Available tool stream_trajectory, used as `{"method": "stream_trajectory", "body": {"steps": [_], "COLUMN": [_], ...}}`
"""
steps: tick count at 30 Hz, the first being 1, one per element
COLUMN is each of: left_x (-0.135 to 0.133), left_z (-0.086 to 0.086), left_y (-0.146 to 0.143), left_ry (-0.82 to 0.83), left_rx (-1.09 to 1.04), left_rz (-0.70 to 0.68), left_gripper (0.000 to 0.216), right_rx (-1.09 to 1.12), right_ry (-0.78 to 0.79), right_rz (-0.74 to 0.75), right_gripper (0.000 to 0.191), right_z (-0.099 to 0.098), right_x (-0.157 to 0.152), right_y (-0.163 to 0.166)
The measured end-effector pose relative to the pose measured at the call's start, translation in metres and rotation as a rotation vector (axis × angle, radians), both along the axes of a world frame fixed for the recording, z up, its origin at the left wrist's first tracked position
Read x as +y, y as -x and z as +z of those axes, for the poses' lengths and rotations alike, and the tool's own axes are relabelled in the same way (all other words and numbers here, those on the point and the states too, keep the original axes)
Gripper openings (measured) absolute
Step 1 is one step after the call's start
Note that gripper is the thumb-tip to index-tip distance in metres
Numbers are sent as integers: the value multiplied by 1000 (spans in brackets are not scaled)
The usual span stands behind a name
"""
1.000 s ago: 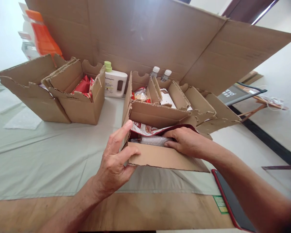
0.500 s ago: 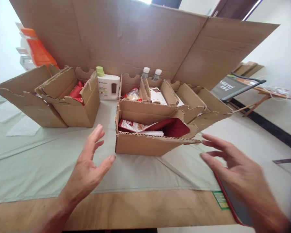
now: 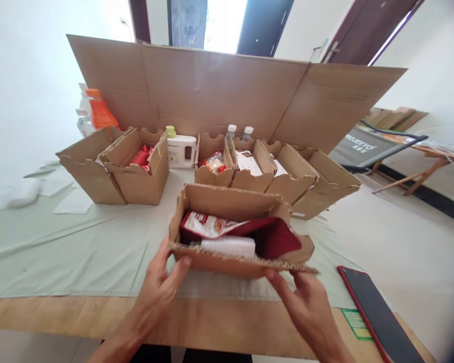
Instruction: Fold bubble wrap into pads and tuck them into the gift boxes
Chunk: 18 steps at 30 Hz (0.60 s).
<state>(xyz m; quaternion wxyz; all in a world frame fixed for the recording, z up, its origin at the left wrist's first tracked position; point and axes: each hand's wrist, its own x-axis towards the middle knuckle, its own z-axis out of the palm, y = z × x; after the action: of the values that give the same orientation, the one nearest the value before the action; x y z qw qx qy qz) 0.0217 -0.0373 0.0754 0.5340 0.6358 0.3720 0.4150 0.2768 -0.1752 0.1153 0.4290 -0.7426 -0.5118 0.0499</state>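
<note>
My left hand (image 3: pixel 166 277) and my right hand (image 3: pixel 300 297) grip the two ends of an open cardboard box (image 3: pixel 227 267), thumbs on its near wall and the other fingers mostly hidden round the sides. Inside the box lie a dark red packet (image 3: pixel 276 237) with a printed white part and a white bundle (image 3: pixel 229 246) that I cannot identify. Behind it stands a row of cardboard boxes (image 3: pixel 249 180). One of these holds red and clear wrapped packets (image 3: pixel 215 162), and another holds white, card-like pieces (image 3: pixel 248 162).
Two joined boxes (image 3: pixel 138 186) stand at the left, with red packets inside one. A white jug with a green cap (image 3: pixel 181 151), two clear bottles (image 3: pixel 230 132) and an orange bottle (image 3: pixel 101 113) stand before a tall cardboard screen (image 3: pixel 227 80). A phone (image 3: pixel 378 312) lies at right.
Both hands have closed in from apart and taken hold of the box. It has come toward me, away from the row behind. The camera view has tilted upward.
</note>
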Motion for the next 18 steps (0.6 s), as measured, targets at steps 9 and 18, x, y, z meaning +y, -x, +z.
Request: {"method": "stream_trajectory", "body": {"steps": [9,18], "left_x": [22,34], "left_z": [30,23], "left_y": [112,11], "left_ry": [-35,-82], "left_rx": [169,-211], "left_rz": [358,-99], "left_gripper": [44,50], "right_rx": [202,-19], "right_ry": [-109,-52], "right_rz": [323,-104], "right_gripper": [27,27], "right_z": [17,0], "right_x": [73,-1], "right_y": [84,43]}}
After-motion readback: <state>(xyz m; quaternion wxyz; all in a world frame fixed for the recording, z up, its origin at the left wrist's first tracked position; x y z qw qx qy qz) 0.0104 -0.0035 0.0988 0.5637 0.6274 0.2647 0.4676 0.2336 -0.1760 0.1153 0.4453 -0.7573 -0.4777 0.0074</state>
